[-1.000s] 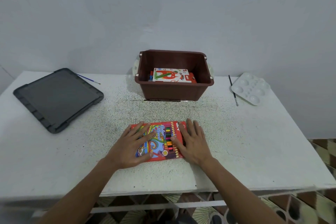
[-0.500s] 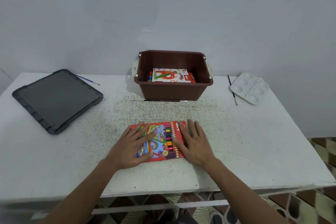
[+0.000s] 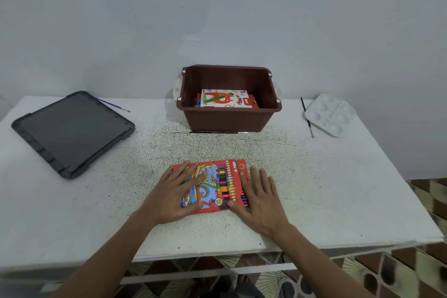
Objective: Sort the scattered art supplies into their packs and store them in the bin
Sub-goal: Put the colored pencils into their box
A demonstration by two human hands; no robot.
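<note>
- Pressing the pack (image 3: 217, 184) at lower centre, fingers flat and straight, gripping nothing: left hand (image 3: 173, 197) on its left half, right hand (image 3: 261, 205) at its right edge.
- Its long axis runs left-right; the bin (image 3: 229, 121) sits directly up-frame.

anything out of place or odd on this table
Nothing is spilled or damaged, but three brushes lie loose on the table: a dark brush along the brown bin's front, a black brush beside the white palette at right, a blue brush behind the tablet at left. The palette is also outside the bin.
</note>
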